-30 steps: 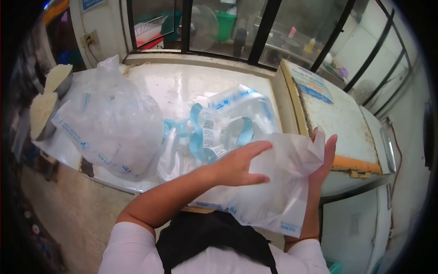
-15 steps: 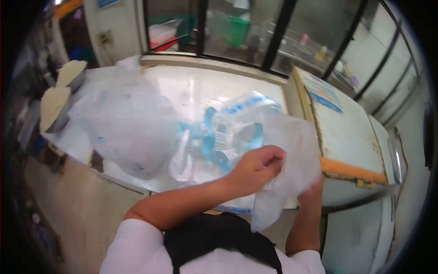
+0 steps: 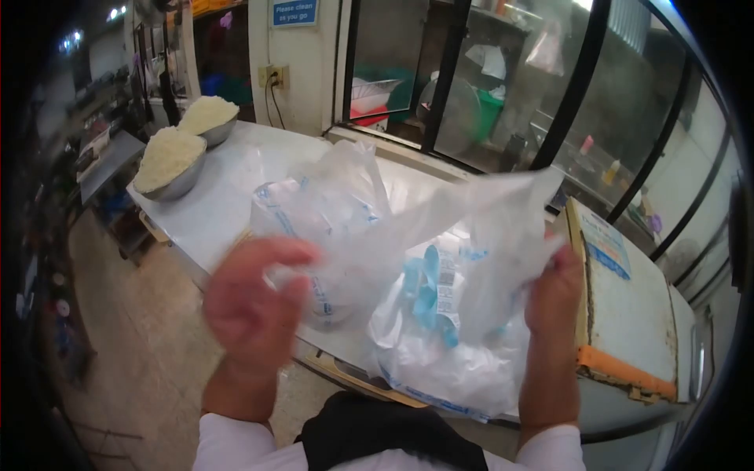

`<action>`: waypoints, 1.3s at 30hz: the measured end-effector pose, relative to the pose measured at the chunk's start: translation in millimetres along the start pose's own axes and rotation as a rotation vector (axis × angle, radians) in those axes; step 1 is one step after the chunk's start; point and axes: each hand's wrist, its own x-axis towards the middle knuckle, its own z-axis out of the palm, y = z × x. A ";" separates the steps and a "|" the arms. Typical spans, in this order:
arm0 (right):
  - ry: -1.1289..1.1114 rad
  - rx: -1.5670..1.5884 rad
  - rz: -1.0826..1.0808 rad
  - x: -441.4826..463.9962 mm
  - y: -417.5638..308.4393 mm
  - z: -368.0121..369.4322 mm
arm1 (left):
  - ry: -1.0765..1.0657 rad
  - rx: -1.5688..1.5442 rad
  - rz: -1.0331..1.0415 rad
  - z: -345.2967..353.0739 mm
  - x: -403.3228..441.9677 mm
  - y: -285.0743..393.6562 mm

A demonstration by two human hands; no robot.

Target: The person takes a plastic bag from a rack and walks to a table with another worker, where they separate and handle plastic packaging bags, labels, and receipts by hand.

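A thin clear plastic bag is stretched in the air between my two hands. My right hand is closed on its right side. At the bag's left end is my left hand, blurred, with its fingers curled; whether they grip the plastic is hard to tell. Below the bag, a clear package with blue print lies on the white worktop, with a light blue strip and a white label on it. Behind my left hand sits a bulky clear bag with blue lettering, partly covered by the stretched plastic.
Two metal bowls heaped with white grains stand at the worktop's far left. A white chest with an orange edge is at the right. Black-framed windows run behind the worktop.
My left hand has moved left, away from my right hand, and the bag is now spread between them. The view has turned left, showing more of the bowls.
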 end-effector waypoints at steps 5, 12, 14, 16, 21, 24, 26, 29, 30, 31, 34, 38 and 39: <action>0.028 0.333 -0.242 71.0 -16.5 105.5 | -0.241 0.658 0.087 -32.5 66.6 -24.5; -1.241 -1.338 -0.163 85.9 50.0 195.6 | -0.403 0.610 0.220 -55.6 68.7 -39.4; -1.408 -1.487 0.015 82.4 63.3 208.0 | -0.443 0.501 0.231 -50.9 65.9 -41.1; -1.502 -1.436 0.145 83.2 86.2 217.4 | -0.474 0.409 0.248 -45.4 61.9 -41.6; -1.626 -1.316 0.151 107.6 62.4 221.3 | -0.372 0.436 -0.075 -53.5 54.1 -49.0; -1.348 -1.342 -0.140 100.3 -28.8 197.6 | -0.301 0.492 -0.044 -58.3 47.0 -51.6; -0.965 -1.260 -0.336 91.9 -44.6 171.1 | -0.110 0.502 0.104 -46.9 34.5 -52.8; -0.660 -1.009 -0.469 73.8 -63.9 107.1 | 0.084 0.251 0.244 -16.1 0.7 -29.3; -0.649 -0.946 -0.451 67.2 -62.2 81.4 | -0.031 0.168 0.288 -12.7 -10.8 -25.5; -0.637 -0.883 -0.434 60.4 -60.8 55.7 | -0.151 0.081 0.321 -9.4 -22.4 -21.5; -0.608 -0.770 -0.005 29.9 -39.1 -21.3 | -0.558 0.049 0.067 24.9 -50.8 -26.2; -0.267 -0.704 0.377 -25.3 7.9 -108.9 | -0.732 0.051 -0.129 65.8 -78.7 -59.5; -0.218 -0.614 0.408 -43.1 17.9 -120.2 | -0.761 0.068 -0.148 69.4 -82.2 -63.4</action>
